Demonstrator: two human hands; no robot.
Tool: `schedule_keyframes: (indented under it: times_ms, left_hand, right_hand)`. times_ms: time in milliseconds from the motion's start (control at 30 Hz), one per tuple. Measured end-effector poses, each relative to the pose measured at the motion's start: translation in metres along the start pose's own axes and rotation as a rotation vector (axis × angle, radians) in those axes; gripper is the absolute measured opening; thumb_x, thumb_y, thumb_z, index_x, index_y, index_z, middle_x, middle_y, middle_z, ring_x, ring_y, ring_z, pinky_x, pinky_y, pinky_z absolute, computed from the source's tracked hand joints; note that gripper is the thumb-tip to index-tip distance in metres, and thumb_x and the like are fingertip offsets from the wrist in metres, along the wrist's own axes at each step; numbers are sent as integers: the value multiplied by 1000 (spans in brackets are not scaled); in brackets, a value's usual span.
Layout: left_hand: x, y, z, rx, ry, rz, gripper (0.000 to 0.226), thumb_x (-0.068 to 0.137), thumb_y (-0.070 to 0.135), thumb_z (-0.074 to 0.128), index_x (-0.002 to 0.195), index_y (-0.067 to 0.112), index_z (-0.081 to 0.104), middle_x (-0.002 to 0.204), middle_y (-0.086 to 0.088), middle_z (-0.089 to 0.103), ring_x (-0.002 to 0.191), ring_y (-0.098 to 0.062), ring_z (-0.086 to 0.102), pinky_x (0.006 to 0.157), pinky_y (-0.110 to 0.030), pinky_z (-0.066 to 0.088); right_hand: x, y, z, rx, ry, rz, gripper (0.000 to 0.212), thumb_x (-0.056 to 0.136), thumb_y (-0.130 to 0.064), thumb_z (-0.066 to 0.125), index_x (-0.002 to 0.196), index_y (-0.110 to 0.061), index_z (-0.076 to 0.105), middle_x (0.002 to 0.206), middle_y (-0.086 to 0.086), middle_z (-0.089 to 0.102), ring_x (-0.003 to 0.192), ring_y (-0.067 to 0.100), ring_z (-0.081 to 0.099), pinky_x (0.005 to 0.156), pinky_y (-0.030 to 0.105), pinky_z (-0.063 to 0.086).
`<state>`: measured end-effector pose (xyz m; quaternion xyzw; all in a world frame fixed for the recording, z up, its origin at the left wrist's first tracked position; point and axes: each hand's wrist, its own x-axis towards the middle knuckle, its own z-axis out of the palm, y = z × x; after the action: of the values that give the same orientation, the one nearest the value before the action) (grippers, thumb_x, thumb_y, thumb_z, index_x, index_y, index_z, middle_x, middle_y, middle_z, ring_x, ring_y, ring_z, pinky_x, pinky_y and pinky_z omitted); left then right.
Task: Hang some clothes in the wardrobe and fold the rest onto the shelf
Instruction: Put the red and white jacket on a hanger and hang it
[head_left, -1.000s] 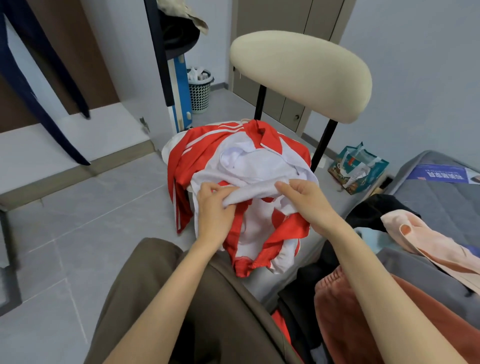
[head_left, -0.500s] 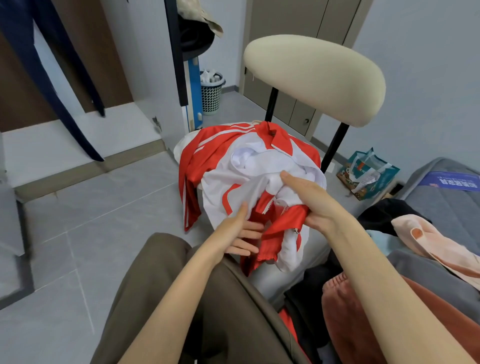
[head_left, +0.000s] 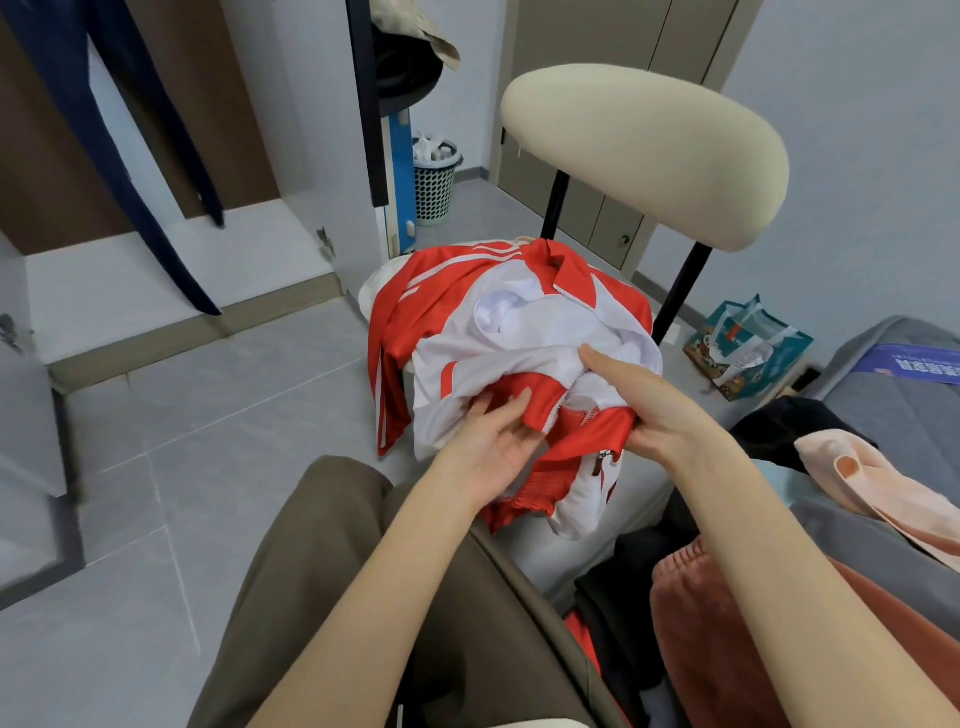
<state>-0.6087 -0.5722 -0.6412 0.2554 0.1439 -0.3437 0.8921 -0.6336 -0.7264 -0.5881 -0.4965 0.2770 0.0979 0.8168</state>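
Note:
A red and white zip jacket (head_left: 519, 332) lies bunched on the seat of a chair (head_left: 649, 156) in front of me. My left hand (head_left: 493, 441) is palm up at the jacket's near edge, its fingertips curled into the red hem. My right hand (head_left: 649, 405) grips the bundle from the right, thumb on top of the white lining and fingers hidden below. At the left the open wardrobe has a white shelf (head_left: 156, 270) with a navy garment (head_left: 130, 156) hanging above it.
A pile of clothes lies at my right on the bed: a pink piece (head_left: 872, 483), a rust one (head_left: 727, 623), a black one (head_left: 795, 426). A laundry bin (head_left: 434, 182) and a teal bag (head_left: 743, 348) stand on the grey floor. My knee is in the foreground.
My left hand let go of the white fabric, dropped lower and turned palm up into the red hem. My right hand gathered the jacket's lower part into a bundle.

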Motion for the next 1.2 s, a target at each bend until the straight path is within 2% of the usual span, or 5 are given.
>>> schedule_keyframes:
  times_ms: [233,433,900,1100,1200]
  left_hand:
    - [-6,2,5,95,139,322,60,82,-13,64,135,2,41,116,-11,65,97,-19,67,66,-26,59]
    - [3,29,11,319,80,607,26,88,-7,60,97,17,62,101,4,66,88,-5,67,75,-21,57]
    - [69,13,-47,1566,79,778,50,73,6,78,121,14,65,110,-1,50,103,-11,51,87,2,31]
    - [78,6,-54,1384,273,936,7,85,18,73,91,19,75,92,1,63,80,-9,62,72,-23,51]
    - [75,9,-55,1229,259,829,33,89,21,69,59,32,59,65,10,56,57,-3,51,57,-11,39]
  right_hand:
    - [-2,-7,-16,-528,485,-572,12,89,-19,66,99,-26,68,99,-11,60,96,8,60,87,31,51]
    - [16,-32,11,-647,591,-1031,18,87,-17,59,103,-25,61,89,-24,59,82,1,56,72,18,45]
    - [84,23,13,-226,226,-454,27,82,9,65,108,-1,62,87,19,63,74,23,66,64,29,60]
    - [86,31,15,-205,118,-415,28,91,5,55,116,-3,64,89,14,70,79,19,71,71,25,59]
    - [81,34,8,-223,84,-438,26,95,-3,54,116,-16,65,101,7,73,89,20,73,77,27,59]
